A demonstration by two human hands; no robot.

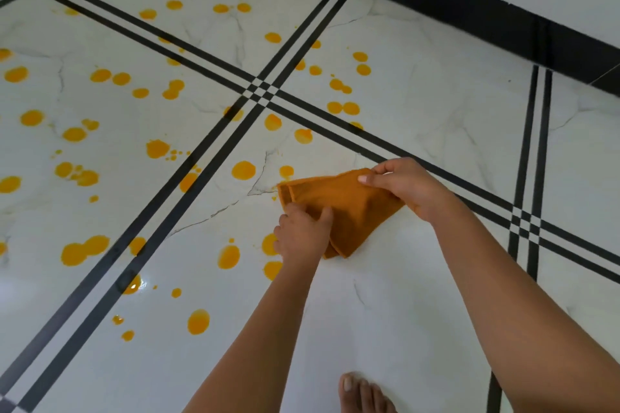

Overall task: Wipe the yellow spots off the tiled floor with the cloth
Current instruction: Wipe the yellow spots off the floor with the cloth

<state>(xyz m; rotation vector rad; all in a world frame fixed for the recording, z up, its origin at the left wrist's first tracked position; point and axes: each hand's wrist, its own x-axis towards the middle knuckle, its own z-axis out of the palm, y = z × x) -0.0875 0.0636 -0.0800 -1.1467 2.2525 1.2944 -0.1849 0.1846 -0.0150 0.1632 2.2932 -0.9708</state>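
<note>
A bare foot [362, 392] stands at 6 o'clock on the tiled floor [419, 278]. Just right of centre, the left hand [302, 235] grips the folded orange cloth [352, 208] at its 7 o'clock edge. The right hand [406, 188] pinches its 2 o'clock corner. Yellow spots [244, 170] spread from 7 to 1 o'clock of the cloth. A dark skirting [469, 0] runs beyond.
</note>
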